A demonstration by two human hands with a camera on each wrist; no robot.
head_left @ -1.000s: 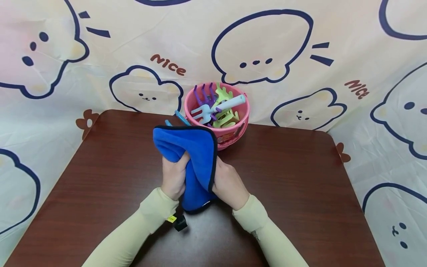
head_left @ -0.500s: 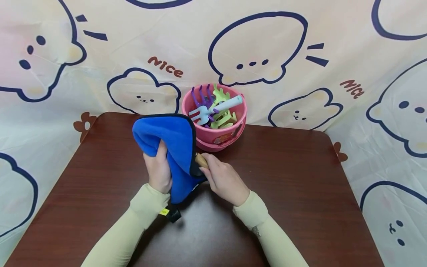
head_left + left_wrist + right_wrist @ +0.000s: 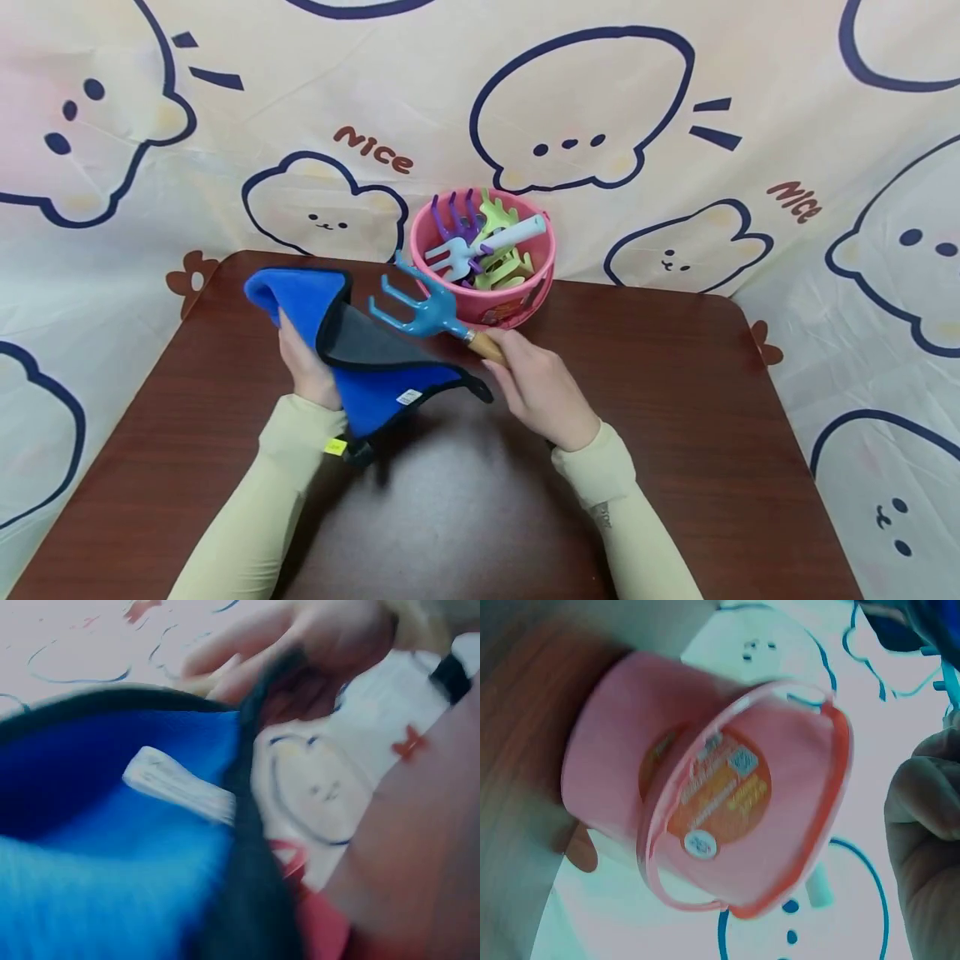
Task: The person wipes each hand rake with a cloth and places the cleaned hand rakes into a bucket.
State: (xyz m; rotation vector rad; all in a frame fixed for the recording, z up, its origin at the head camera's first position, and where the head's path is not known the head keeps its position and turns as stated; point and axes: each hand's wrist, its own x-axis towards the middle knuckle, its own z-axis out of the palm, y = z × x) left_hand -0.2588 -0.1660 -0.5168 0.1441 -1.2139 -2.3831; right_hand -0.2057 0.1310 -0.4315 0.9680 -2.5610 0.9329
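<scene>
In the head view my left hand (image 3: 309,367) grips a blue towel (image 3: 296,296) with black edging, a grey reverse side and a white label. Most of those fingers are hidden under the cloth. My right hand (image 3: 551,387) holds a hand rake (image 3: 431,315) by its wooden handle, its blue prongs spread up and left. The prongs are close to the towel's grey flap; whether they touch it I cannot tell. In the left wrist view the towel (image 3: 142,877) fills the lower left, blurred. Part of my right hand (image 3: 930,810) shows at the right wrist view's edge.
Behind the rake, a pink bucket (image 3: 487,307) stands at the table's back edge. Inside lie a light-blue fork (image 3: 513,236), a purple rake (image 3: 457,218) and light-green toy pieces (image 3: 498,215). A patterned curtain (image 3: 570,92) hangs behind the brown table (image 3: 675,400).
My left hand has moved left with the towel, whose grey side now shows. The rake, earlier mostly covered by the towel, is out in view in my right hand, which has shifted right.
</scene>
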